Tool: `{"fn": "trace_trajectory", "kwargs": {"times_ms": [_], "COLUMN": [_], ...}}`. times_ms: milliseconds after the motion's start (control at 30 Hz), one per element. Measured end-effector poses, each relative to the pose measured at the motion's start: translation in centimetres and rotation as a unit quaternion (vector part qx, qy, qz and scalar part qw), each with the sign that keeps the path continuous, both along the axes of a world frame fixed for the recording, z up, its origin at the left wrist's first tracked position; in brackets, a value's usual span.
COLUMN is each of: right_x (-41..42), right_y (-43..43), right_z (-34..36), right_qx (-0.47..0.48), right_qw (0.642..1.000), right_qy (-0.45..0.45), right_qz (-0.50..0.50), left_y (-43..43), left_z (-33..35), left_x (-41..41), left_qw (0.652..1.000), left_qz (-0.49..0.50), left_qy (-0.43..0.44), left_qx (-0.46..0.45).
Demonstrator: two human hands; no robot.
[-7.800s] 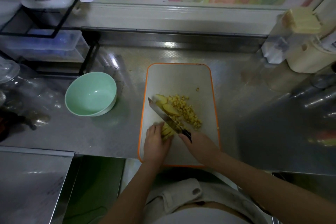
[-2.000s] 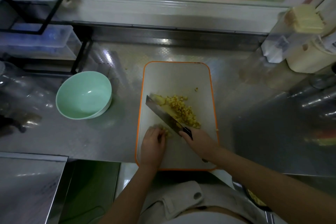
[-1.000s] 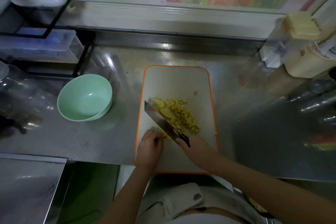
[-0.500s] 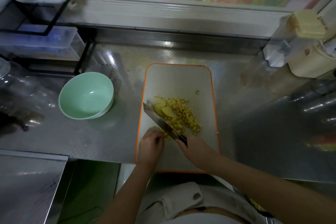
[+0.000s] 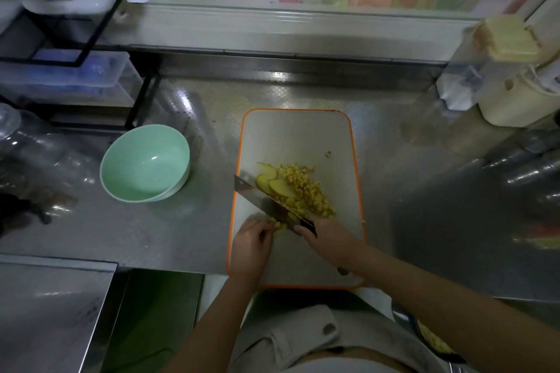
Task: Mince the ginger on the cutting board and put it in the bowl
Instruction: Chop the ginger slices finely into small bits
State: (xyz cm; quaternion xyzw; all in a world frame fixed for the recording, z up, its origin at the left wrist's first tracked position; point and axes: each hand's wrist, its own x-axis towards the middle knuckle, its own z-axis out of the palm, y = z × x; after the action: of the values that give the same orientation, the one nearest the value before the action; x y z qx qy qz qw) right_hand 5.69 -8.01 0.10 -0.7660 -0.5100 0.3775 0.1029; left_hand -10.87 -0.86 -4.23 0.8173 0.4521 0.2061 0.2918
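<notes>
The steel counter fills the middle of the frame, and your board lies on it just right of centre. The green bowl stands empty at centre left, apart from the board, so no ginger has gone in yet. Your knife slants across the board's lower half, tip toward the bowl. Your right hand is wrapped round its handle at lower centre. Your left hand, just beside it, has curled fingers pinning a small bit of ginger against the blade's near side. The minced pile lies past the blade, mid-board, with a few whole slices at its left edge.

My read is that you are mid-chop, with the slices left to do. Tuck your left fingertips behind the knuckles, let the flat of the blade ride against them, and rock from the tip instead of lifting high. That bit looks too short to hold safely. Lay it flat, then chop with your left palm on the spine.
</notes>
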Motion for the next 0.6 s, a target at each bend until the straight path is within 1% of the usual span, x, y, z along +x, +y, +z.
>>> {"fn": "trace_trajectory", "kwargs": {"times_ms": [133,300,467,600], "right_x": [0.4,0.5,-0.3,-1.2], "right_y": [-0.1,-0.4,-0.8,-1.3], "right_z": [0.2,1.2,1.5,1.4], "right_qx": [0.002,0.016,0.032,0.034], "right_qw": [0.999,0.999,0.999,0.998], "right_qy": [0.002,-0.013,-0.004,0.002], "right_qz": [-0.038,-0.03,-0.036,-0.045], "left_y": [-0.2,-0.3,-0.4,-0.6], "left_z": [0.2,0.4,0.4,-0.4], "left_x": [0.1,0.3,0.1,-0.4], "left_qw": [1.0,1.0,0.999,0.998], "left_qz": [0.004,0.01,0.022,0.052], "left_qy": [0.007,0.006,-0.009,0.015], "left_qx": [-0.01,-0.023,-0.028,-0.027]}}
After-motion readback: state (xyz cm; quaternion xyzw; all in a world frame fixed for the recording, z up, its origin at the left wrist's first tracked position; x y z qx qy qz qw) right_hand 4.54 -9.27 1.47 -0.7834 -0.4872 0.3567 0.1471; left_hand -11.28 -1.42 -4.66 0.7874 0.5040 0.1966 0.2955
